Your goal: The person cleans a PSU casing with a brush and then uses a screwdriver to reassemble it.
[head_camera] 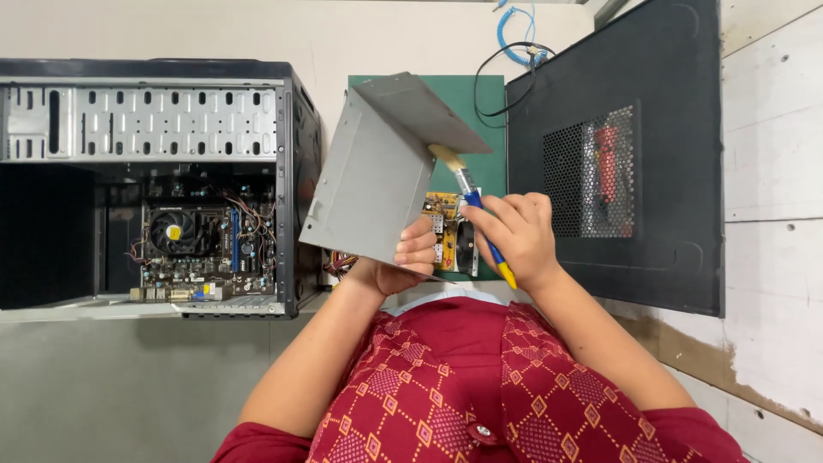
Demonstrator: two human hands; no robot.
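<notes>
My left hand (406, 260) grips the lower edge of a bent grey metal cover (377, 171) and holds it tilted above a green mat (483, 103). My right hand (513, 231) holds a small paintbrush (470, 199) with a blue and yellow handle. Its pale bristles touch the inner fold of the cover. Below the cover, between my hands, a yellow circuit board with a small fan (453, 230) lies partly hidden.
An open computer case (154, 184) lies on its side at the left, its motherboard and cooler fan exposed. A black side panel (621, 154) with a mesh vent lies at the right. A black cable and a blue coiled cord (514, 43) sit at the top.
</notes>
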